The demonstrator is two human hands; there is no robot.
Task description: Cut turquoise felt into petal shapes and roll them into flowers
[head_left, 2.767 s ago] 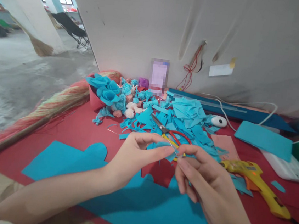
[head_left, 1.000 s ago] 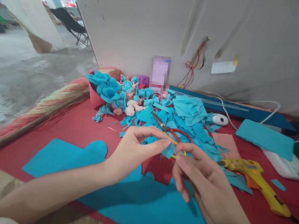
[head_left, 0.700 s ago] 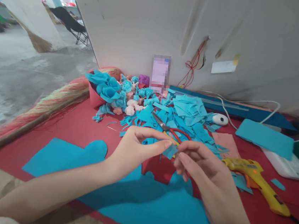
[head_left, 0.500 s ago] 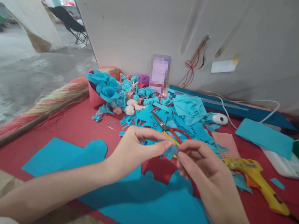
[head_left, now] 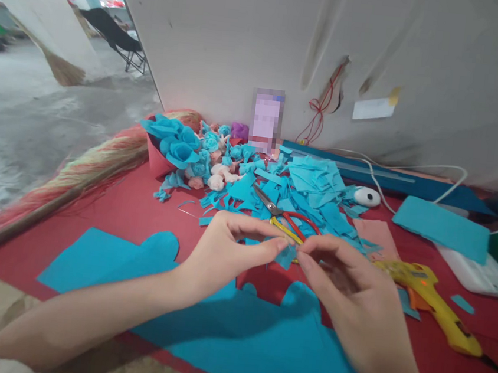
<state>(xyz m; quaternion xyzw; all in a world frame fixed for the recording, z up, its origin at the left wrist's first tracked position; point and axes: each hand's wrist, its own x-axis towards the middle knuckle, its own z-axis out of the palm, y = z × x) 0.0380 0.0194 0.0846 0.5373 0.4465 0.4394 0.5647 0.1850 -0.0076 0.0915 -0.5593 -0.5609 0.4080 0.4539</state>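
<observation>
A small blue paper piece point(head_left: 285, 257) is pinched between the thumb and forefinger of my left hand point(head_left: 243, 242). At the piece's right edge, the fingertips of my right hand point(head_left: 342, 273) are pressed together on it. Both hands hover above the red table covering point(head_left: 140, 205). Below them lies a large blue paper sheet point(head_left: 233, 339) with rounded lobes cut along its edge. Just behind my fingers are scissors point(head_left: 269, 200) with red and yellow handles, partly hidden, resting on blue paper scraps point(head_left: 316, 179).
A yellow glue gun point(head_left: 437, 301) lies to the right, beside pink paper point(head_left: 377, 238). At the back left stand a red cone of blue paper petals point(head_left: 158, 162) and several crepe flowers point(head_left: 211, 141). A broom point(head_left: 67, 173) lies along the left edge.
My right hand's fingertips have shifted slightly and closed in on the right edge of the blue piece. My left hand has barely moved.
</observation>
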